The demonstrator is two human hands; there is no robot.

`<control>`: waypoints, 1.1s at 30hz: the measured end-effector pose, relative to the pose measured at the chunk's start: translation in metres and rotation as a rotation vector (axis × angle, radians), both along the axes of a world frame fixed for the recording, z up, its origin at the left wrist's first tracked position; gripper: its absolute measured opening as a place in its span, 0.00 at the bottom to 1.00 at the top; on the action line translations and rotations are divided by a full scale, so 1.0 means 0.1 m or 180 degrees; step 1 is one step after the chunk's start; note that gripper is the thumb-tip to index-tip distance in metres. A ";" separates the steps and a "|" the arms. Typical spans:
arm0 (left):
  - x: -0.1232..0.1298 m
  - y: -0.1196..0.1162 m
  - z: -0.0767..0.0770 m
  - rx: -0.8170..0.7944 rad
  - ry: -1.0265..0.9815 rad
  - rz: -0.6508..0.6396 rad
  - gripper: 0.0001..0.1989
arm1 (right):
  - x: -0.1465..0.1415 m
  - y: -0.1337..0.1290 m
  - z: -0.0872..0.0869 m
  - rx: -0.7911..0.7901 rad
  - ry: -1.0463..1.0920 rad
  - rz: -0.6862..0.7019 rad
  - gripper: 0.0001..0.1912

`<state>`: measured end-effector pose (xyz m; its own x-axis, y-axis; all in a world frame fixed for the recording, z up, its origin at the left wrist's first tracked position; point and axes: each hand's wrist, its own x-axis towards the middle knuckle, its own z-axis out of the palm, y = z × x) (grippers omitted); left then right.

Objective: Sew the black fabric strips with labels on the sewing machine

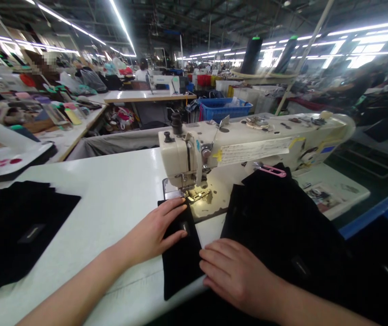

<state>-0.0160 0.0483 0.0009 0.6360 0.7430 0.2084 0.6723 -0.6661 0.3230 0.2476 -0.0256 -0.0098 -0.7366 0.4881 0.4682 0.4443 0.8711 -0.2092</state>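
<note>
A narrow black fabric piece [180,265] with a small woven label [185,228] lies on the sewing machine bed, its far end at the presser foot [187,195]. My left hand [153,231] rests on it, fingers stretched toward the foot and thumb beside the label. At the piece's right edge is my right hand [231,269], fingers extended close together, with the fingertips at the fabric edge. Whether they grip it is hard to see. The needle area of the sewing machine [194,154] is lit, and the needle itself cannot be made out.
Black fabric pieces [278,217] are heaped on the right, with pink-handled thread snips [272,170] on top. More black labelled fabric [21,231] lies at left on the white table [112,190]. A blue bin [380,210] stands at right; thread cones [251,56] stand behind.
</note>
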 end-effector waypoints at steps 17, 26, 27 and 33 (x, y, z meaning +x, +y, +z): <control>-0.01 -0.02 0.01 0.0050 -0.0067 -0.0023 0.26 | -0.01 0.00 -0.03 0.0173 0.0167 -0.0024 0.09; -0.01 -0.01 0.01 0.0104 0.0014 -0.0016 0.26 | -0.02 0.00 -0.02 0.0189 0.0108 -0.0042 0.09; 0.00 -0.01 0.01 0.0099 0.0036 -0.0013 0.26 | -0.02 0.00 -0.02 0.0175 0.0089 -0.0037 0.09; -0.01 -0.01 0.01 0.0081 0.0092 -0.0011 0.26 | -0.01 -0.01 -0.06 0.0183 0.0091 -0.0075 0.09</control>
